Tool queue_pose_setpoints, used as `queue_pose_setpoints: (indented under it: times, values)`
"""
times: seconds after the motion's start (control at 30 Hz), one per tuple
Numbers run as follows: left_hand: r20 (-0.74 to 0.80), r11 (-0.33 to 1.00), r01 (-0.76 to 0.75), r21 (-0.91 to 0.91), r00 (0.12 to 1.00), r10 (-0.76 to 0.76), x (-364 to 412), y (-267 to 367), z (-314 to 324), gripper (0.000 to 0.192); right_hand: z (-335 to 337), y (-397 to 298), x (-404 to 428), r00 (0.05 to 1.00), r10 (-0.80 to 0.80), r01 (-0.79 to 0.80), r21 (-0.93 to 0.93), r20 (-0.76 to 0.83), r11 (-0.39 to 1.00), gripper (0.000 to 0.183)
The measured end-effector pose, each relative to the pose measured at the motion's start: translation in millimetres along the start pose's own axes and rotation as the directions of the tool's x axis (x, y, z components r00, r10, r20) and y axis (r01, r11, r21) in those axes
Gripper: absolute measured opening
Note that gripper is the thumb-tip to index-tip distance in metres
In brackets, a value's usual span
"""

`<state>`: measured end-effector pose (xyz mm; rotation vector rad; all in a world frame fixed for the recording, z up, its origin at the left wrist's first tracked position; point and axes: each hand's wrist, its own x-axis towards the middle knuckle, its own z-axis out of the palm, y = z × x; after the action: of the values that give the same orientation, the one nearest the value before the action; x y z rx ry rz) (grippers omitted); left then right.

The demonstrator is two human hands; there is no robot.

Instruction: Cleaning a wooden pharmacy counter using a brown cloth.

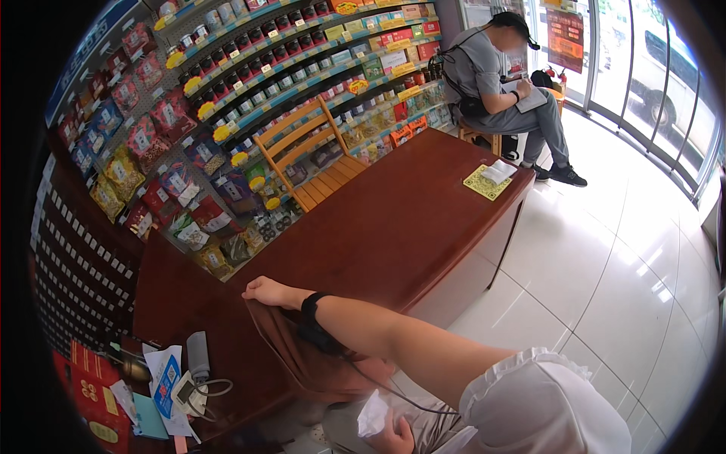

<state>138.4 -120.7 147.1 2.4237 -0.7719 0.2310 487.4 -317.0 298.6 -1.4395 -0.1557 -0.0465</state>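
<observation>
My right hand (pixel 266 291) reaches across and grips the top edge of a brown leather-like bag (pixel 329 371), which stands open at the edge of the dark red wooden desk (pixel 363 238). A black strap with a device and a cable is around that wrist. At the bottom, over my lap, my left hand (pixel 392 436) holds a crumpled white tissue (pixel 373 414); part of this hand is cut off by the picture's edge. The inside of the bag is mostly hidden by my right forearm.
A blood pressure monitor (pixel 190 391) with its grey cuff (pixel 198 354) and papers lie left. A wooden chair (pixel 317 164) stands behind the desk, by stocked shelves (pixel 295 79). A seated person (pixel 488 79) writes near the glass doors. Folded tissue (pixel 499 171) lies on a yellow printed-code card (pixel 482 190).
</observation>
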Motion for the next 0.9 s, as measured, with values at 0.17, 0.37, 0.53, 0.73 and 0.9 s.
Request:
queue_pose_setpoints:
  times: [0.17, 0.37, 0.53, 0.73, 0.9]
  values:
    - [-0.001, 1.0, -0.002, 0.027, 1.0, 0.002, 0, -1, 0, 0.031, 2, 1, 1, 1.0, -0.002, 0.002, 0.003, -0.007, 1.0, 0.025]
    - [0.038, 0.997, 0.057, -0.053, 0.998, -0.055, 0, 1, 0, 0.031, 2, 0, 0, 1.0, 0.012, -0.012, 0.013, -0.008, 1.0, 0.026]
    - [0.028, 0.997, -0.072, -0.008, 0.997, 0.073, -1, -15, 10, 0.041, 2, 0, 1, 1.0, 0.008, -0.008, 0.023, -0.002, 1.0, 0.026]
    - [-0.012, 0.997, -0.072, -0.021, 0.997, 0.072, -1, -14, 10, 0.038, 0, 2, 2, 1.0, 0.006, -0.006, 0.021, -0.001, 1.0, 0.026]
    - [-0.008, 0.997, -0.054, -0.046, 0.999, 0.054, -2, -15, 10, 0.038, 1, 0, 0, 1.0, 0.003, -0.003, 0.011, 0.001, 1.0, 0.025]
